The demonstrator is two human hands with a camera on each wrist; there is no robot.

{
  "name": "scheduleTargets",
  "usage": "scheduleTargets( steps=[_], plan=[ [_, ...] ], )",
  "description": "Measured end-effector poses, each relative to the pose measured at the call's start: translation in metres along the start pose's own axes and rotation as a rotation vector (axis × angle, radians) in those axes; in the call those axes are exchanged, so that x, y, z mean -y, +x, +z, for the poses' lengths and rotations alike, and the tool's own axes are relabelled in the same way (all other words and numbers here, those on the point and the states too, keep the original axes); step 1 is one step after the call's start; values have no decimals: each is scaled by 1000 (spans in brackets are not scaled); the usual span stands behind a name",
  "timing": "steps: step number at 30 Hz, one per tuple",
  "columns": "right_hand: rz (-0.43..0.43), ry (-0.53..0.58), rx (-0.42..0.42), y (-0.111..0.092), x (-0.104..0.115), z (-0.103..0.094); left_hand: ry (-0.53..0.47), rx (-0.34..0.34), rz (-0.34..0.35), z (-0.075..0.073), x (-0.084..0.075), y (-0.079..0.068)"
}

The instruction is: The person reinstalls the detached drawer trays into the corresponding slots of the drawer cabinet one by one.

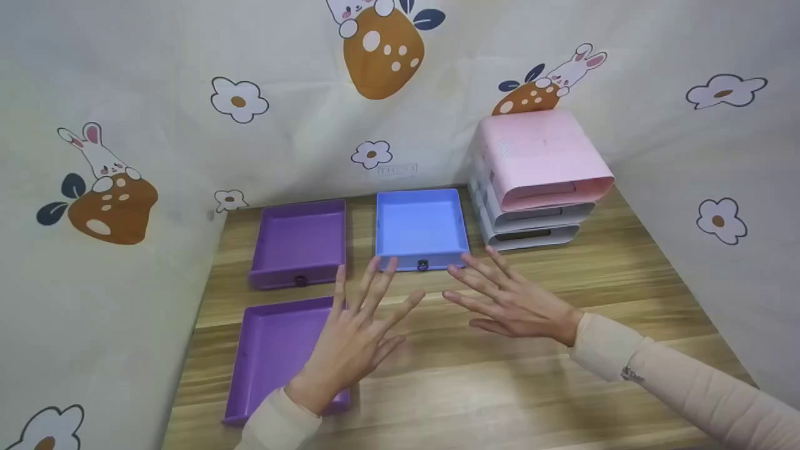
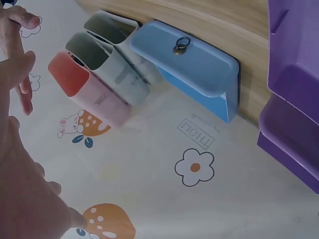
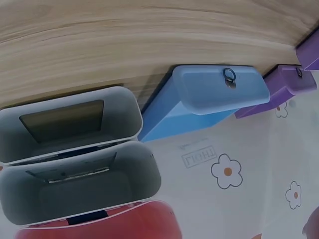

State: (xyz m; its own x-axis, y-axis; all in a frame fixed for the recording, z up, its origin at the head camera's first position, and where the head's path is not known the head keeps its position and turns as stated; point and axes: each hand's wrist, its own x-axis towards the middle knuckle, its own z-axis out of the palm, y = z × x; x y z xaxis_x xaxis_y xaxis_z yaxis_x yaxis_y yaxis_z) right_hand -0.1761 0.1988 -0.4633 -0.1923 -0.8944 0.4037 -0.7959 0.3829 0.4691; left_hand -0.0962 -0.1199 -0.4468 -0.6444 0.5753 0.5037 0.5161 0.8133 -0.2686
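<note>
Both hands hover over the wooden table with fingers spread, holding nothing. My left hand (image 1: 350, 340) is above the right part of the nearer purple drawer (image 1: 269, 362), partly hiding it. My right hand (image 1: 522, 303) is in front of the blue drawer (image 1: 420, 222), whose front bears a small ring pull (image 1: 423, 265). A second purple drawer (image 1: 303, 244), also with a ring pull, lies left of the blue one. To the right stands a stack of drawer casings, a pink casing (image 1: 547, 153) on top of two grey casings (image 3: 75, 124); their fronts show hollow openings.
A patterned cloth wall (image 1: 300, 156) with rabbits and flowers closes off the back and both sides. The wooden tabletop (image 1: 462, 400) extends in front of the drawers and to the right under the right forearm.
</note>
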Motion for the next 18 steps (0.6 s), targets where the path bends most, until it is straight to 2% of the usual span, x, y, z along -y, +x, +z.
scheduleTargets(
  steps=[4, 7, 11, 14, 16, 18],
  plan=[
    [15, 3, -13, -1, -1, -1, -40, -3, -15, -3, 5, -6],
    [38, 13, -34, -1, -5, -3, -119, 37, -104, -10, 17, -25],
    [97, 54, -99, -4, -20, -5, -217, 108, -343, -22, 43, -69],
    [184, 113, -154, -8, -43, -9, -293, 111, -545, -26, 58, -111],
    [282, 158, -145, -12, -65, -14, -353, 106, -686, -26, 62, -137],
    [407, 211, -82, -17, -90, -21, -412, 88, -855, -26, 59, -158]
  ],
)
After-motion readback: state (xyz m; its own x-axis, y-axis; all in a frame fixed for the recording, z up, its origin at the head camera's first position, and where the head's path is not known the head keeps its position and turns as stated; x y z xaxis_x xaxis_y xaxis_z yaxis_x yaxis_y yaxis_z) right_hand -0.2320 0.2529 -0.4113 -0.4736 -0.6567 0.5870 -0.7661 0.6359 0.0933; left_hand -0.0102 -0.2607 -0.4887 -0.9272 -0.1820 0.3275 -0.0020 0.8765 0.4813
